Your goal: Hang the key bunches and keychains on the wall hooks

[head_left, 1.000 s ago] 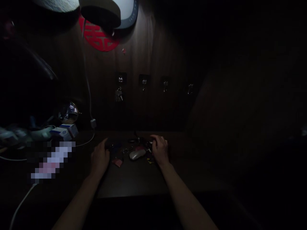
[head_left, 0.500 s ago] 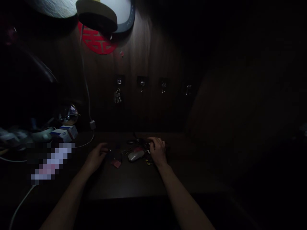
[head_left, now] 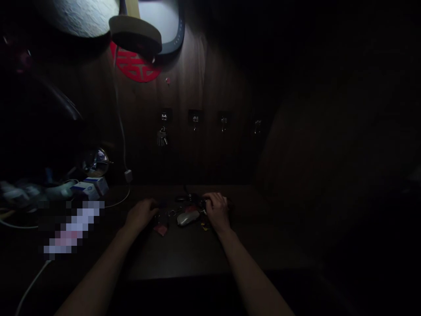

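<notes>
Dim light falls on a small cluster of things on the dark desk (head_left: 184,252). My left hand (head_left: 141,214) is at the left of the cluster, fingers bent forward and thumb apart, beside a dark item with a red piece (head_left: 160,230). Between my hands lie a shiny grey oval case (head_left: 188,218) and a metal ring (head_left: 172,213). My right hand (head_left: 217,214) lies over the cluster's right side with fingers bent and spread, touching dark things I cannot make out. A small yellow piece (head_left: 205,227) shows beside its wrist.
Several metal hooks (head_left: 195,119) line the wooden wall, and a bunch of keys (head_left: 162,138) hangs from the leftmost. At left are small white-and-blue boxes (head_left: 90,188), a round mirror-like object (head_left: 98,161) and a white cable (head_left: 121,120). A lamp head (head_left: 136,33) hangs above.
My left hand has moved right, closer to the dark item with the red piece. My right hand stays in place over the cluster. The whole view has shifted slightly.
</notes>
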